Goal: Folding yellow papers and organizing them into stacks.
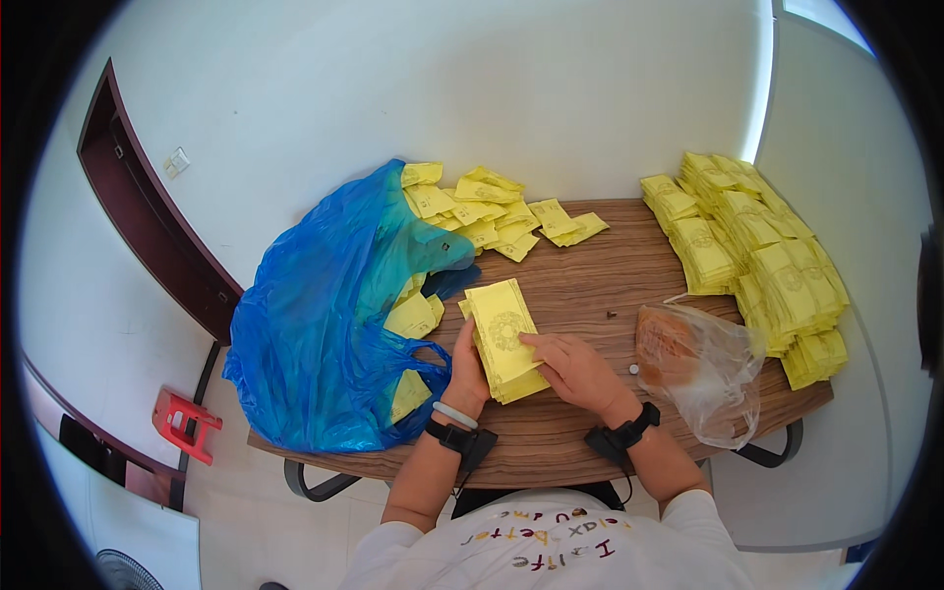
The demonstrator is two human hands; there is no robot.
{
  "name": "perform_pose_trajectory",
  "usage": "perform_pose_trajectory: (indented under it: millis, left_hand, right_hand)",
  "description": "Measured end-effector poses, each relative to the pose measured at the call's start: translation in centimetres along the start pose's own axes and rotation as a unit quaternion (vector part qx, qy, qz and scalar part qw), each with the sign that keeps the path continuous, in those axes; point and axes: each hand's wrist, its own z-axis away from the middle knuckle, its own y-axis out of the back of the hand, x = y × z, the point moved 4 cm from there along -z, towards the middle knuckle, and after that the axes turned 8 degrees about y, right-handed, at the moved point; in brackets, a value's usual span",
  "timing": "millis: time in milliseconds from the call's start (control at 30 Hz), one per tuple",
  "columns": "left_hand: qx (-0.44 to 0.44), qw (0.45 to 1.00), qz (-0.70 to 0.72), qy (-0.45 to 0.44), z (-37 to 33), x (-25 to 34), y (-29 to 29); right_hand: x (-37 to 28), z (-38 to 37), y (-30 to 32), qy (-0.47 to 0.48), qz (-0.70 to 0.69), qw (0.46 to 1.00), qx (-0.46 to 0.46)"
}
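White shirt at six o'clock. My left hand grips yellow packets, centre; half-curled right hand touches their three-o'clock edge, pinch unclear. Probably squaring; next needs even pressure. Blue bag nine, stacked packets toward two.

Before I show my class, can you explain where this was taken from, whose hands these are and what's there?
A fisheye camera looks down from the head of the person, so edges bend. No robot works here: the bare left hand holds a stack of yellow packets, and the bare right hand touches it. On the wooden table, a blue bag lies left, with loose packets at its opening; right are piled yellow packets and a clear bag holding something brown.
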Motion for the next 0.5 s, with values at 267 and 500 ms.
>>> perform_pose_trajectory:
  millis: [267, 500]
  left_hand:
    - [0.03, 0.994, -0.102, 0.03, -0.5, -0.1, 2.3]
    - [0.008, 0.935, -0.321, -0.15, 0.0, 0.3, -1.0]
  right_hand:
    - [-0.9, -0.3, 1.0, 0.004, -0.007, 0.999, -0.043]
    - [1.7, 0.9, 1.2, -0.141, -0.18, 0.963, 0.145]
